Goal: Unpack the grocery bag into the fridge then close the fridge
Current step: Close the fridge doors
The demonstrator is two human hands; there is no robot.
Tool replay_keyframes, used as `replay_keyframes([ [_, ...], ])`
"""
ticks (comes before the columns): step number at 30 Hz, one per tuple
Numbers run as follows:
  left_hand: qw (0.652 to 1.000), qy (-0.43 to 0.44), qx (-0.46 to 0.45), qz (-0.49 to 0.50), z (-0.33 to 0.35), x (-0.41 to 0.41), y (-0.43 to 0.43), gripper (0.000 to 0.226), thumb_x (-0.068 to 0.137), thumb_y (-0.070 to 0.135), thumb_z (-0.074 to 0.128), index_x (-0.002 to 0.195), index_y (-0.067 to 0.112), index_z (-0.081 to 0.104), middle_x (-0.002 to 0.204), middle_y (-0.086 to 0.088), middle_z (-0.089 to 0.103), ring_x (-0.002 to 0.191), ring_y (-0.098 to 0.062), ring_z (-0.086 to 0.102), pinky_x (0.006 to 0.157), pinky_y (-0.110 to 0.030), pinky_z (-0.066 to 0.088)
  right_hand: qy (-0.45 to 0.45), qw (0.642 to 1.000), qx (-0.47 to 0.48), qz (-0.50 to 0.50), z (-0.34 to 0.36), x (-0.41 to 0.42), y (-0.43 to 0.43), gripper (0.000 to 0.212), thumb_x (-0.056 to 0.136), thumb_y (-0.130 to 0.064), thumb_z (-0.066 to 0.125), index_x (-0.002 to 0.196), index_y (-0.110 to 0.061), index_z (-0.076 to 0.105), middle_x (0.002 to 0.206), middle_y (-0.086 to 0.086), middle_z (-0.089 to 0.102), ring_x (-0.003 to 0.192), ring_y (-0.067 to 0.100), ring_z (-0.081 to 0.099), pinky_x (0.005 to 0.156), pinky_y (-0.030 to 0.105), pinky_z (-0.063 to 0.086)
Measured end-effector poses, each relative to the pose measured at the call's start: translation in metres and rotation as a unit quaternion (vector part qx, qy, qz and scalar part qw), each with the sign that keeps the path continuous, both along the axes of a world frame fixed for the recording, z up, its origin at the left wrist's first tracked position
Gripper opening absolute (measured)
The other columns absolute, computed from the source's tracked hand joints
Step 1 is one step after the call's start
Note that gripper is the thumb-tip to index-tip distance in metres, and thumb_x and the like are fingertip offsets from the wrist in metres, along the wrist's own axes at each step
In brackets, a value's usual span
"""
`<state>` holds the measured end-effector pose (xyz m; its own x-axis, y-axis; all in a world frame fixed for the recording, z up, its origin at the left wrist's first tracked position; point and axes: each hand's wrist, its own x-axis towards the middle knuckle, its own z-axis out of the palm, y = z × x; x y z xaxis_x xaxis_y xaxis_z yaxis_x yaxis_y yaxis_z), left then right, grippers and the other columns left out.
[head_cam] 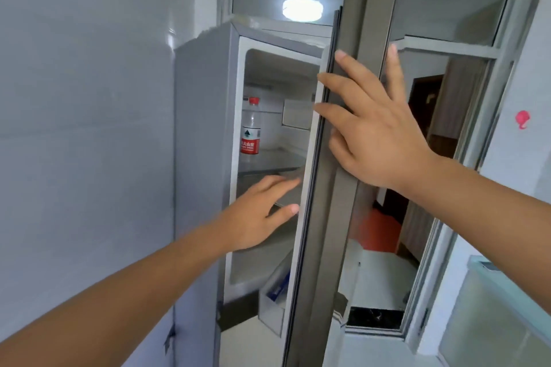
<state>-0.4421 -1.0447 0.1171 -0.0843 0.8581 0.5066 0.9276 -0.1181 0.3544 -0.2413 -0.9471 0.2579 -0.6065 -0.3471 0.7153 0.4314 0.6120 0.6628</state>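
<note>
- Head view: the fridge (202, 158) is seen at the left against a pale wall, with its door (334, 217) ajar.
- A red-capped water bottle (250, 128) is stood upright on the upper shelf, far left inside.
- The left hand (259, 211) is held in the opening below that shelf, fingers straight and close together, thumb beside the door's gasket.
- The right hand (378, 134) is laid over the door's edge, fingers spread.
- A pink hook (522, 119) is fixed to the right wall.

1. The head camera is facing forward, sitting close to the fridge (202, 158), with its door (334, 217) edge running through 12 o'clock.
2. The left hand (256, 214) is extending into view from 8 o'clock, and the right hand (381, 134) from 4 o'clock.
</note>
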Motion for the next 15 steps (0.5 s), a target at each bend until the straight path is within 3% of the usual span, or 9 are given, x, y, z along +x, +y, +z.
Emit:
replay_keyframes([
  [4, 0.996, -0.082, 0.02, 0.007, -0.006, -0.009, -0.018, 0.068, 0.095, 0.06, 0.041, 0.155, 0.041, 0.014, 0.154, 0.019, 0.024, 0.139, -0.004, 0.03, 0.115, -0.035, 0.035, 0.003, 1.0, -0.001, 0.016, -0.001, -0.047, -0.003, 0.038, 0.089, -0.018, 0.047, 0.117, -0.008, 0.07, 0.142, 0.016, 0.053, 0.148, 0.036, 0.026, 0.113, 0.073, 0.005],
  [7, 0.995, -0.096, 0.004, 0.02, -0.009, -0.011, -0.022, 0.086, 0.087, 0.069, 0.048, 0.154, 0.041, 0.001, 0.159, 0.017, 0.016, 0.143, -0.011, 0.027, 0.115, -0.041, 0.035, 0.01, 1.0, -0.002, 0.025, -0.003, -0.08, -0.004, 0.039, 0.089, -0.015, 0.045, 0.118, -0.006, 0.07, 0.143, 0.018, 0.051, 0.148, 0.037, 0.027, 0.113, 0.073, 0.005],
  [11, 0.993, -0.097, -0.013, 0.06, -0.017, -0.02, -0.016, 0.107, 0.078, 0.076, 0.056, 0.153, 0.041, -0.014, 0.159, 0.019, 0.006, 0.146, -0.011, 0.019, 0.117, -0.04, 0.03, 0.01, 1.0, -0.002, 0.015, -0.003, -0.117, -0.005, 0.039, 0.089, -0.014, 0.043, 0.116, -0.006, 0.069, 0.145, 0.016, 0.05, 0.148, 0.036, 0.026, 0.114, 0.072, 0.003],
  [15, 0.99, -0.109, 0.021, 0.087, -0.024, -0.036, -0.014, 0.104, 0.084, 0.069, 0.057, 0.154, 0.038, -0.014, 0.159, 0.014, 0.009, 0.144, -0.006, 0.017, 0.118, -0.034, 0.027, 0.01, 1.0, 0.003, 0.011, -0.004, -0.146, -0.003, 0.039, 0.089, -0.012, 0.041, 0.117, -0.006, 0.068, 0.143, 0.017, 0.051, 0.147, 0.038, 0.027, 0.115, 0.071, 0.001],
])
